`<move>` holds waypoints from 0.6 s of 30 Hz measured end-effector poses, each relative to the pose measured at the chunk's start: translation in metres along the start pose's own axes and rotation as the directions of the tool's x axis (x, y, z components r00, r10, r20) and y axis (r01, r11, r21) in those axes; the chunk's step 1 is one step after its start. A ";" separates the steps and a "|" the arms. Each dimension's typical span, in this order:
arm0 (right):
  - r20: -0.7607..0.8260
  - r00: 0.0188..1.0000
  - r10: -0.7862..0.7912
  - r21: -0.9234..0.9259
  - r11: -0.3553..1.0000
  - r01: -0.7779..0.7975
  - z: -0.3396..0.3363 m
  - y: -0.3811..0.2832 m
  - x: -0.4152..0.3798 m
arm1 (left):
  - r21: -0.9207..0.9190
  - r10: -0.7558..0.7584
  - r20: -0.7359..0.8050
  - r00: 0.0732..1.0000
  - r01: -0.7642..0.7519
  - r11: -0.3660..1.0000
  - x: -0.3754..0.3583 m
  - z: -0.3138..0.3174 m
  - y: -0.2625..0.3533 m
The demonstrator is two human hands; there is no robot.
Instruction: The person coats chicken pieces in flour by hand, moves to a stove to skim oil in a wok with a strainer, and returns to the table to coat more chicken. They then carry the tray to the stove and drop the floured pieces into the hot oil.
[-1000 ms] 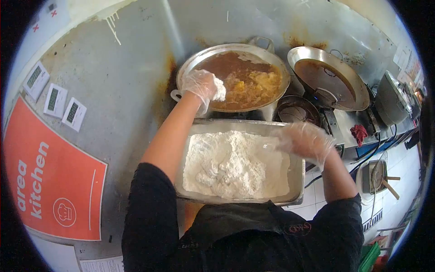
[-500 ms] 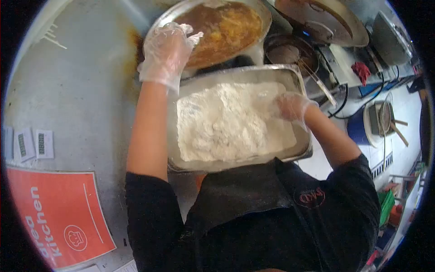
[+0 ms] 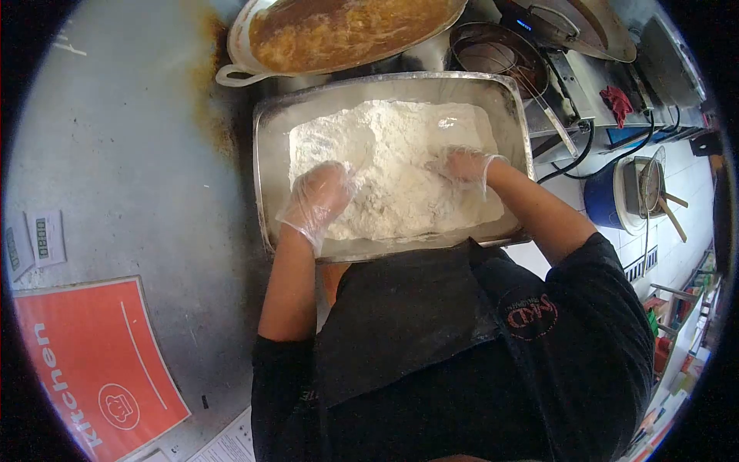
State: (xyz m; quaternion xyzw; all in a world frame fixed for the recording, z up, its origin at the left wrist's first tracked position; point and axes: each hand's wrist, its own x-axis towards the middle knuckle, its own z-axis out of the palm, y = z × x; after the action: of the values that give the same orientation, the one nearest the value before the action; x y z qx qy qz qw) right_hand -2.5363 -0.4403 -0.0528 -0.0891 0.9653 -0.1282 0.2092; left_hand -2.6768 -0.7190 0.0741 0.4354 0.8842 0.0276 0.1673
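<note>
A deep metal tray (image 3: 265, 154) in front of me holds a wide bed of white flour (image 3: 396, 192). My left hand (image 3: 322, 194), in a clear plastic glove, reaches into the left part of the flour with its fingertips sunk from sight. On the right side, my right hand (image 3: 466, 165), also gloved, touches the flour with its fingers curled down and largely hidden. Whether either hand grips anything under the flour cannot be made out. Just beyond the tray is a large pan of bubbling brown oil (image 3: 346, 35).
A dark pan (image 3: 493, 58) with a long-handled strainer (image 3: 556, 127) stands behind the tray's right corner. Farther right are a red cloth (image 3: 616, 105) and a blue bin (image 3: 604, 199). An orange kitchen sign (image 3: 108, 362) is at the left.
My left hand has come back from over the oil pan, where it held a floured piece, into the flour; that piece is no longer visible. My right hand has shifted slightly left within the tray.
</note>
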 end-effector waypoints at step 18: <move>0.176 0.983 0.061 0.388 0.913 -0.126 -0.082 -0.039 -0.055 | -0.096 0.166 0.261 0.951 -0.145 0.985 0.123 0.075 -0.028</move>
State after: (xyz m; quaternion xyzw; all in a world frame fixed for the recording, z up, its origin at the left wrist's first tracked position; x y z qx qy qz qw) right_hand -2.5170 -0.4473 0.0514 -0.0086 0.9024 -0.3036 0.3057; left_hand -2.7437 -0.6481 -0.0357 0.4966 0.8147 0.0152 0.2988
